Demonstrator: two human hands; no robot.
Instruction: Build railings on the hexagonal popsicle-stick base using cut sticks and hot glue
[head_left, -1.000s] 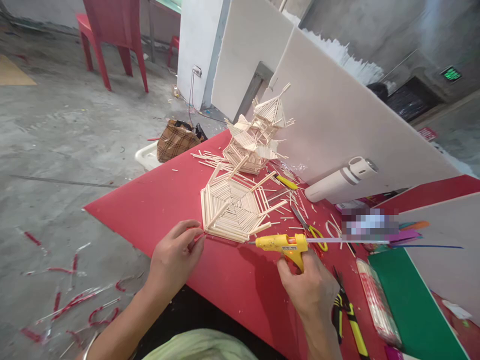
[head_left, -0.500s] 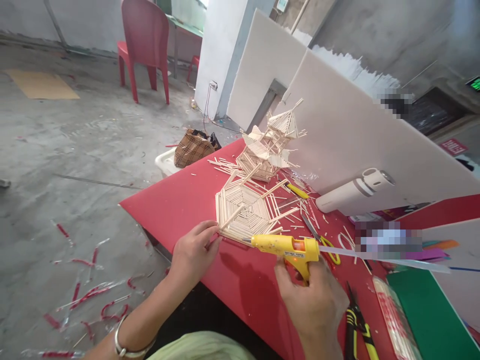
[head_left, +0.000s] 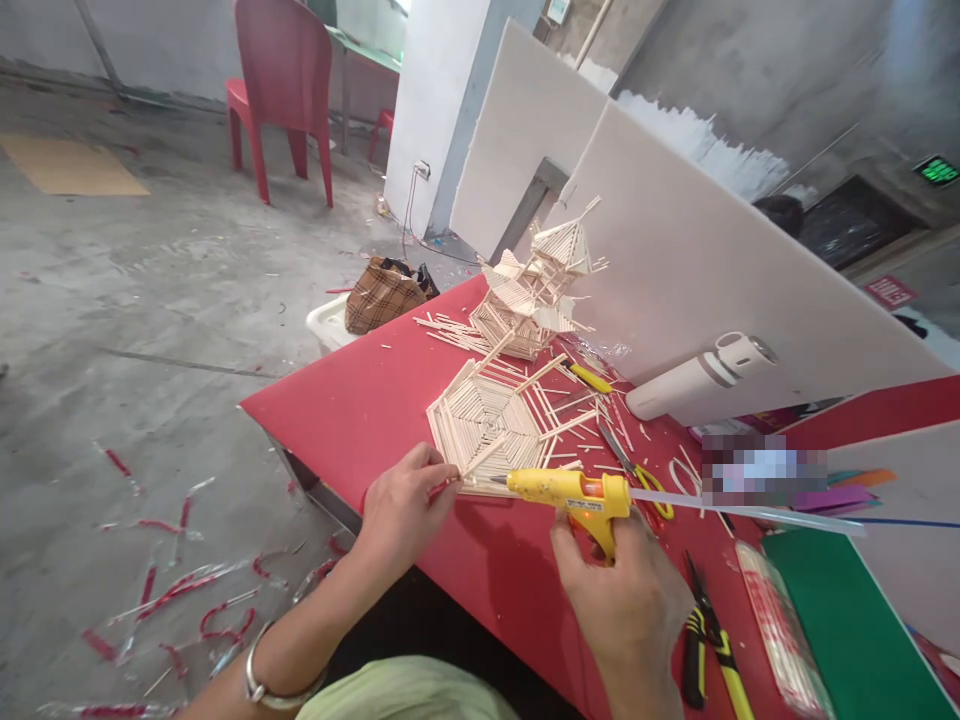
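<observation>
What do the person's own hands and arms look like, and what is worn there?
The left hand and right hand are ungloved; no sleeve shows on either forearm. A rounded silver-coloured metal bangle circles the left wrist; the right wrist shows none.

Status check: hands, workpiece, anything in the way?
Left hand at near edge of stick panel, grip unclear. Right hand holding glue gun, nozzle toward left hand. Scissors and loose sticks beside stick panel, not between hands.

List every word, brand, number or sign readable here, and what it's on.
Nothing can be read with certainty.
Yellow glue gun: printing too small.
White bottle: faint mark, too small.
Green lit sign: blurred.
Red sign: blurred.
Clear packet: red print, blurred.
</observation>
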